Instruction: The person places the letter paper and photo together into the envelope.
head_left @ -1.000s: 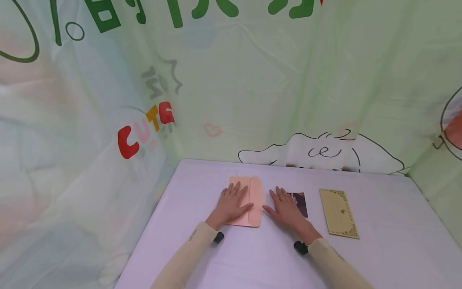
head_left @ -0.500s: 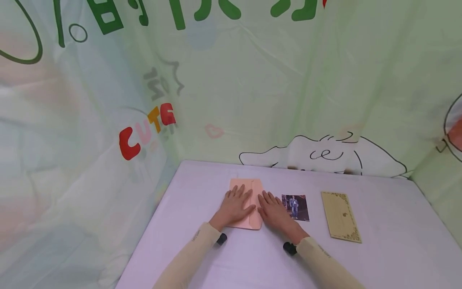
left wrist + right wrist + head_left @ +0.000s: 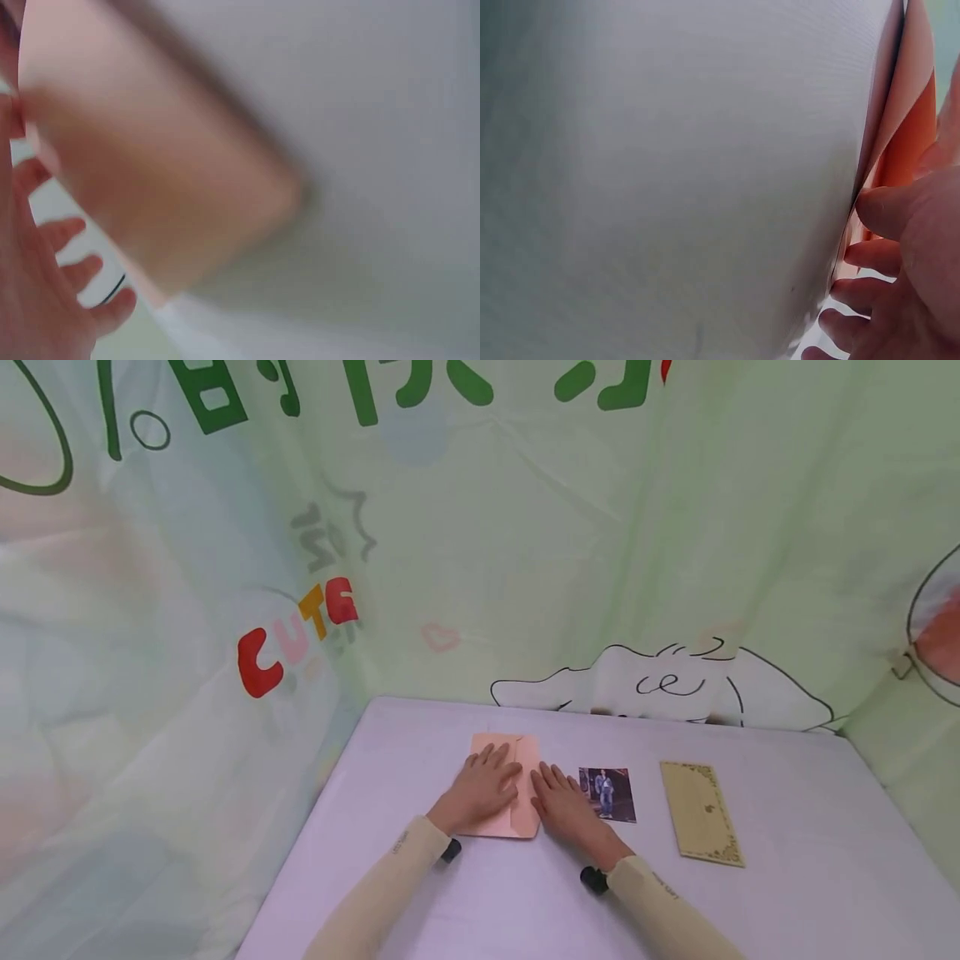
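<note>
A pink envelope [image 3: 525, 818] lies flat on the table in the head view. My left hand [image 3: 477, 789] rests on its left part with fingers spread. The fingers of my right hand [image 3: 568, 810] touch its right edge, nearly straight and close together. In the left wrist view the envelope [image 3: 165, 165] appears blurred beside my left hand [image 3: 37, 277]. The right wrist view has my right hand [image 3: 900, 285] at the envelope's edge, where the flap [image 3: 911, 90] stands slightly raised from the part beneath.
A small photo [image 3: 617, 793] lies just right of my right hand. Further right is a light wooden board [image 3: 701, 814] with a patterned border. Printed curtains [image 3: 480, 552] hang behind the table [image 3: 795, 827] and at its sides.
My right hand has moved left from beside the photo onto the envelope's right edge, uncovering the photo. The envelope's right side looks narrower. My left hand has stayed on the envelope.
</note>
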Tool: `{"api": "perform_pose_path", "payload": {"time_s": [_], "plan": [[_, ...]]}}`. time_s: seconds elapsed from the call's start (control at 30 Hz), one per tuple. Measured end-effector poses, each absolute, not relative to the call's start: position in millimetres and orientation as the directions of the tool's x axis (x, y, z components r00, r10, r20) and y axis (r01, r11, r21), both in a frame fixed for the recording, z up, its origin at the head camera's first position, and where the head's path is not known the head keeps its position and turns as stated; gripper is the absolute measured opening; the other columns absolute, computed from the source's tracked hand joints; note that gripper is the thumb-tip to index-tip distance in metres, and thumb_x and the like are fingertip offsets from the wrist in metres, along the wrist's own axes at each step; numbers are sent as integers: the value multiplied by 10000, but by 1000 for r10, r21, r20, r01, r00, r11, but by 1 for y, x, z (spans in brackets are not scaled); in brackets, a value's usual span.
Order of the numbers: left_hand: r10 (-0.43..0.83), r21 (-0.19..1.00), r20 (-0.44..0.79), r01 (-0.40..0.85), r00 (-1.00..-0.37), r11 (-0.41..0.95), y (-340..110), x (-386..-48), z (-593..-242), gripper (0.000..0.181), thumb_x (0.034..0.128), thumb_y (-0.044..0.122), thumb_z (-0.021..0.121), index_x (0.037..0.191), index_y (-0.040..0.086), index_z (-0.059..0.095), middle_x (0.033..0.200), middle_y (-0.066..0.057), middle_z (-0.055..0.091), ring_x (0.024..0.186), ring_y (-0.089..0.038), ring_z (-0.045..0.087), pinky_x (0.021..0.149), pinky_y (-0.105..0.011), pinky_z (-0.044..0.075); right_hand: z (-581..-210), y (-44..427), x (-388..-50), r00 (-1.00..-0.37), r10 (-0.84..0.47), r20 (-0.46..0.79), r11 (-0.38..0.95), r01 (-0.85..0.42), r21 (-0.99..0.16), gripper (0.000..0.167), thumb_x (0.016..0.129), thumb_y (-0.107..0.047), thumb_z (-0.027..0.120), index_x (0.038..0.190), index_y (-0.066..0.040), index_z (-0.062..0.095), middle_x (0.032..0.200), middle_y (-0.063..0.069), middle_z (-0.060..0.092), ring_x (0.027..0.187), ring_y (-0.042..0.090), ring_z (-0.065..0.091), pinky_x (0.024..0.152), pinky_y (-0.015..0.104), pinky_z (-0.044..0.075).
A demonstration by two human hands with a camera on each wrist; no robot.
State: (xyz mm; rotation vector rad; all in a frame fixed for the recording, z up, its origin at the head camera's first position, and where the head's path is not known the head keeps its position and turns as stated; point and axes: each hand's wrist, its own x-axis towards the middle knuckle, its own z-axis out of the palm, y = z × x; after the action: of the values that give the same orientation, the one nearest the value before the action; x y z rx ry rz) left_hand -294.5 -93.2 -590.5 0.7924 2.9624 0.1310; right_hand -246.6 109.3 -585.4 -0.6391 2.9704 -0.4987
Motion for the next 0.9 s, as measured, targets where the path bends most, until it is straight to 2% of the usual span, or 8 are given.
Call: {"api": "perform_pose_path", "payload": {"time_s": [0.17, 0.37, 0.47, 0.57, 0.67, 0.77, 0.9], "plan": [[565, 73, -138, 561, -813, 825, -107, -307, -573, 539, 1007, 635, 377, 1423, 315, 498, 1688, -34, 209, 1547, -309, 233, 1162, -556, 329, -589, 104, -243, -912, -411, 2, 858, -387, -336, 533, 1052, -239, 513, 1506, 18, 402, 1606, 251, 318, 1484, 476, 286, 1164, 638, 263], [633, 115, -287, 630, -719, 768, -114, -310, -559, 834, 801, 839, 543, 1411, 282, 430, 1701, -71, 136, 1545, -294, 244, 1065, -483, 469, -591, 104, -234, -918, -396, -4, 864, -371, -341, 528, 1050, -234, 519, 1502, 17, 409, 1603, 253, 324, 1482, 483, 284, 1159, 644, 266], [646, 117, -318, 648, -694, 753, -115, -309, -557, 1014, 739, 851, 606, 1491, 226, 337, 1707, -96, 78, 1558, -294, 200, 1080, -476, 461, -589, 104, -233, -919, -394, -1, 862, -369, -347, 530, 1050, -233, 518, 1504, 17, 406, 1605, 251, 321, 1483, 483, 282, 1163, 643, 259], [644, 98, -303, 649, -703, 754, -116, -309, -555, 1170, 728, 847, 621, 1594, 184, 199, 1711, -95, 40, 1569, -261, 162, 1113, -450, 435, -586, 105, -234, -919, -393, 4, 860, -370, -352, 533, 1056, -235, 504, 1512, 17, 391, 1612, 249, 308, 1488, 481, 271, 1170, 640, 248], [646, 92, -284, 650, -709, 754, -117, -310, -555, 1243, 737, 838, 622, 1627, 164, 74, 1711, -99, 21, 1573, -246, 146, 1139, -428, 409, -584, 106, -237, -920, -391, 1, 860, -366, -356, 538, 1060, -242, 494, 1520, 12, 378, 1620, 245, 292, 1495, 479, 254, 1174, 641, 238], [655, 89, -266, 659, -707, 747, -118, -312, -557, 1259, 746, 828, 624, 1627, 149, 36, 1709, -110, 22, 1571, -262, 150, 1157, -416, 387, -583, 108, -239, -921, -390, -6, 861, -362, -358, 546, 1063, -252, 490, 1529, 4, 367, 1627, 238, 281, 1500, 476, 245, 1176, 643, 231], [658, 85, -255, 661, -709, 745, -117, -312, -559, 1253, 742, 835, 619, 1627, 145, 62, 1709, -111, 29, 1568, -276, 160, 1157, -423, 386, -585, 110, -242, -921, -389, 3, 853, -361, -377, 553, 1057, -255, 506, 1529, -1, 371, 1627, 233, 285, 1500, 474, 249, 1175, 648, 228]]}}
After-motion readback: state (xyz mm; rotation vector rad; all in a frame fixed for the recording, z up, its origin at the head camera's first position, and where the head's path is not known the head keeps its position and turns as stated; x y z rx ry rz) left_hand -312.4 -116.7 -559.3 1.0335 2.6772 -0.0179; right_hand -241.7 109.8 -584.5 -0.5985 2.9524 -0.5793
